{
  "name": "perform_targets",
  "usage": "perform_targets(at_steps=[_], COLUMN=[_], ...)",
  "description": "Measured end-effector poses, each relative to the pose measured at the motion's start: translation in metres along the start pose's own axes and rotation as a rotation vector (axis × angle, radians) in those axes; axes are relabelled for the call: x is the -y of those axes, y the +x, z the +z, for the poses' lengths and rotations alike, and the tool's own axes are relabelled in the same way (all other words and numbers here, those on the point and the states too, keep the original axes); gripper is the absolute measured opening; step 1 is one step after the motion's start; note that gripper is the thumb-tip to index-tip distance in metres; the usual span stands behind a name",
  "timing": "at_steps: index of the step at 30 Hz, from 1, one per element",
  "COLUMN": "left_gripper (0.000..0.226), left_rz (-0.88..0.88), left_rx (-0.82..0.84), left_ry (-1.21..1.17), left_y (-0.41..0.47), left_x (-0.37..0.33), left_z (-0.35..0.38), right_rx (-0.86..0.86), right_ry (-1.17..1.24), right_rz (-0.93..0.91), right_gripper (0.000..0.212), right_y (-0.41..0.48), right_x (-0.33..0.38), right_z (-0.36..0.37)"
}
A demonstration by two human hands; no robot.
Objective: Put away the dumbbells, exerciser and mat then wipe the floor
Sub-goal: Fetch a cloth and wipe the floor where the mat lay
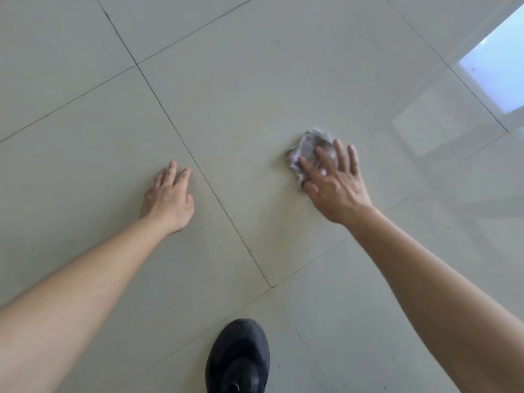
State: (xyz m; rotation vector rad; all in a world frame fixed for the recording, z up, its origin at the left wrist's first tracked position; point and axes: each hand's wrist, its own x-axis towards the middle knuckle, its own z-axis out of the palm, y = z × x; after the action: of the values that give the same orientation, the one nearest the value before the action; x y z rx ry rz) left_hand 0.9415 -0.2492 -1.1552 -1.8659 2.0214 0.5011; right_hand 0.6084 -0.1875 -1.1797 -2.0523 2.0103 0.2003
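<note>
We press our right hand (337,188), fingers spread, on a crumpled cloth (309,150) on the tiled floor (255,80). Our left hand (167,199) seems to rest bare on the floor; a black shoe (238,358) stands near.

Pale grey-green tiled floor (255,80), mottled grey-white cloth (307,148), black shoe (238,361).

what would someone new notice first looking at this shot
The eye lands on the right hand pressed flat, fingers spread, on a crumpled pale cloth on the tiled floor, right of centre. The left hand rests bare on the tile to its left, and a black shoe pokes in at the bottom edge.
</note>
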Motion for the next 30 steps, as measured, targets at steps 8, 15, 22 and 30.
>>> perform_targets(at_steps=[8, 15, 22, 30], left_gripper=[0.062, 0.063, 0.064, 0.066], left_rz=[0.043, -0.067, -0.062, -0.099], left_rx=[-0.088, -0.157, -0.178, -0.276], left_ry=[-0.038, -0.113, -0.087, -0.134], left_y=[0.003, 0.026, 0.043, 0.077], left_x=[0.016, 0.036, 0.049, 0.053], left_z=[0.005, -0.003, -0.007, -0.022], right_rx=[0.034, 0.076, -0.025, 0.084], right_ry=[0.126, -0.031, 0.167, 0.105], right_rz=[0.162, -0.673, 0.353, -0.362], right_gripper=[0.054, 0.049, 0.057, 0.056], right_y=[0.034, 0.044, 0.126, 0.106], right_x=[0.053, 0.137, -0.011, 0.172], right_z=[-0.015, 0.013, -0.038, -0.009])
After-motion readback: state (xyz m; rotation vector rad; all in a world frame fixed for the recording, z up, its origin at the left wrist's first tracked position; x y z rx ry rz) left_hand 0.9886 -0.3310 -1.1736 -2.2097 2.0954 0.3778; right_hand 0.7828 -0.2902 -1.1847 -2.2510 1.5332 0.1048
